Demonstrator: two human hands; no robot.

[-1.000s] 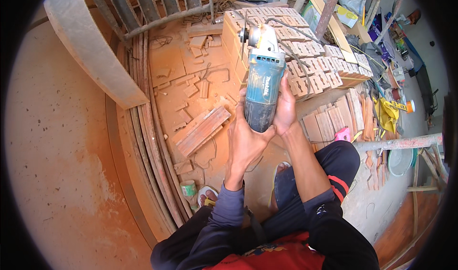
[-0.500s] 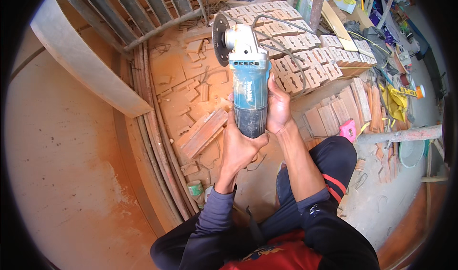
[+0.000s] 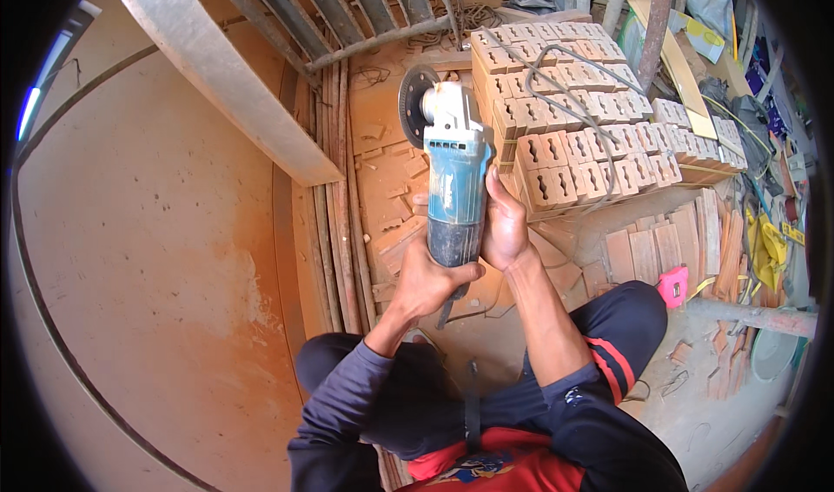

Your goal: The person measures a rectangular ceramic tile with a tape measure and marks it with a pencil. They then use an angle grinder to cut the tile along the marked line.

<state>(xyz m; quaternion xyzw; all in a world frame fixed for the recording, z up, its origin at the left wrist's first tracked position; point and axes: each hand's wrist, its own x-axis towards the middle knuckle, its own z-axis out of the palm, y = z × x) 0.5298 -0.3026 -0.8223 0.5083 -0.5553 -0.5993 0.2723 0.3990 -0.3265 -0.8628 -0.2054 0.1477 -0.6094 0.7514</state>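
Observation:
Between my hands is a blue angle grinder (image 3: 457,179) with a silver gear head, its body pointing away from me. A dark cutting disc (image 3: 418,105) is fitted on the left of its head. My left hand (image 3: 427,280) wraps the black rear end of the body, thumb lying across it. My right hand (image 3: 506,227) grips the right side, thumb up along the casing. The fingers beneath the tool are mostly hidden. Below my left hand, a short length of cord hangs from the grinder's rear.
Stacked hollow bricks (image 3: 565,101) stand ahead to the right, a cable (image 3: 569,101) lying over them. Cut brick strips (image 3: 660,244) and a pink tape measure (image 3: 672,287) lie by my right knee. Metal pipes (image 3: 334,231) run along the left wall, below a jutting board (image 3: 226,75).
My view has turned left, so the bricks appear further right. Both hands keep hold of the grinder, which sits slightly lower in the picture. The rear cord now shows beneath it.

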